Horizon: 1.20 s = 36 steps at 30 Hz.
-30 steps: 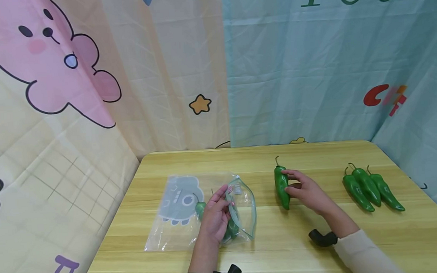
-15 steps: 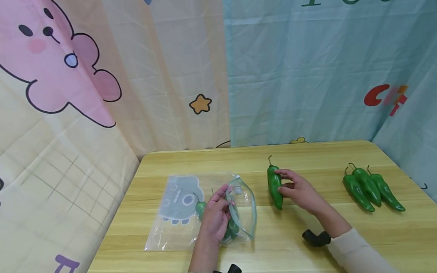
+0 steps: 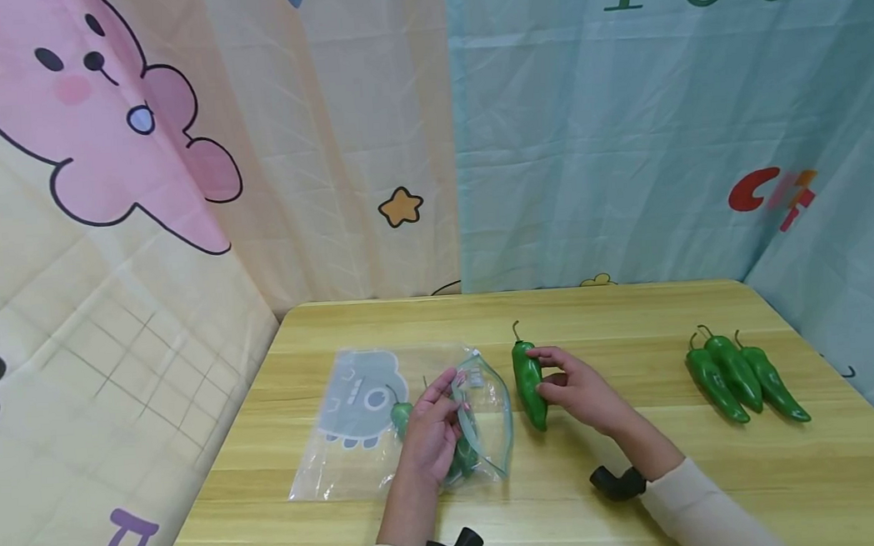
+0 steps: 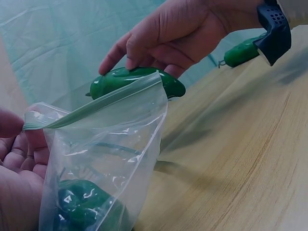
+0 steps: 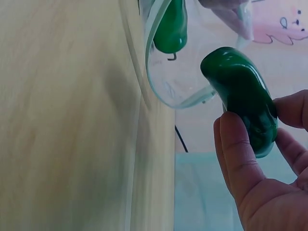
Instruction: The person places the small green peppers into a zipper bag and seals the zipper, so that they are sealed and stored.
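Head view: right hand [image 3: 575, 386], thumb and fingers [image 5: 238, 144] pinching a green pepper [image 3: 528, 384] by its side, lifted over the tabletop [image 3: 425, 320], stem toward the far edge, tip toward the near edge. Pepper is about midway between left and right edges, outside the bag, just beside its mouth. Left hand [image 3: 432, 436] pinches the rim of the clear plastic bag [image 3: 329, 480] at the opening; green seal strip [image 4: 106, 103] spread apart, mouth facing the right edge. Bag sits on the left half, grey cartoon print [image 3: 362, 399] on it. Green peppers inside, partly behind the left hand; can't count exactly. Three more peppers [image 3: 734, 372] side by side toward the right edge, stems to the far edge. Black band [image 3: 618, 483] on the right wrist, another on the left. Printed curtains [image 3: 586, 130] past the far edge.
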Tool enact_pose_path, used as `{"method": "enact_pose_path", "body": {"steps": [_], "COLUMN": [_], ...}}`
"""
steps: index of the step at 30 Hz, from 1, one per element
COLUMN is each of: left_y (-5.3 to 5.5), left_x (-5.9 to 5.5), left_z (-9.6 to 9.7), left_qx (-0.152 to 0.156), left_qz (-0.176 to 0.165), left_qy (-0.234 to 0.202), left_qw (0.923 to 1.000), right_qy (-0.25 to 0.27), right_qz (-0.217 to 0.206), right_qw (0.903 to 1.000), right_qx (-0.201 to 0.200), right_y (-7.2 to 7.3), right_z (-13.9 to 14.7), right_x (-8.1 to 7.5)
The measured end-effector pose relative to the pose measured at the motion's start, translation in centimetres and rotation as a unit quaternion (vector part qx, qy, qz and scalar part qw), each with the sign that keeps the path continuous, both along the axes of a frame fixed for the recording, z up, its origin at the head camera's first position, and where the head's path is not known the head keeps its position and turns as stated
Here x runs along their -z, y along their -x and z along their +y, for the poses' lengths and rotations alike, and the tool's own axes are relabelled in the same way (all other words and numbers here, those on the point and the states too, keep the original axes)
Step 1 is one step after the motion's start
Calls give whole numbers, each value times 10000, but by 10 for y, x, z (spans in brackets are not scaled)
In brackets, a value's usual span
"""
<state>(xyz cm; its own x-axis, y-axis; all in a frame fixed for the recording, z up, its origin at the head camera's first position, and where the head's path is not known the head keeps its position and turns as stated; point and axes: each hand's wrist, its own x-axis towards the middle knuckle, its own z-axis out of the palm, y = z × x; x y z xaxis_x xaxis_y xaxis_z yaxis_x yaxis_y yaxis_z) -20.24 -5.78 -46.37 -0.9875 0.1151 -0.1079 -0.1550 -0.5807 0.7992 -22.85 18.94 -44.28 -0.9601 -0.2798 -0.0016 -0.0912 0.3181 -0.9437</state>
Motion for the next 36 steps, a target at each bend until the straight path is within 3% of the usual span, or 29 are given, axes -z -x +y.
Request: {"method": "enact_pose_path", "body": {"steps": [13, 36], "left_y": [2, 0], "left_x": [-2, -1], "left_z": [0, -1], "left_qx": [-35, 99], "left_qz": [-191, -54], "left_qy": [86, 75], "left_qw": [9998, 9999], "right_qy": [144, 255], "right_qz": [27, -19], "right_qw": [9992, 9968], "right_qx": [-363, -756], "right_y": [-4, -12], "right_z": [-23, -42], "right_x": [3, 10]}}
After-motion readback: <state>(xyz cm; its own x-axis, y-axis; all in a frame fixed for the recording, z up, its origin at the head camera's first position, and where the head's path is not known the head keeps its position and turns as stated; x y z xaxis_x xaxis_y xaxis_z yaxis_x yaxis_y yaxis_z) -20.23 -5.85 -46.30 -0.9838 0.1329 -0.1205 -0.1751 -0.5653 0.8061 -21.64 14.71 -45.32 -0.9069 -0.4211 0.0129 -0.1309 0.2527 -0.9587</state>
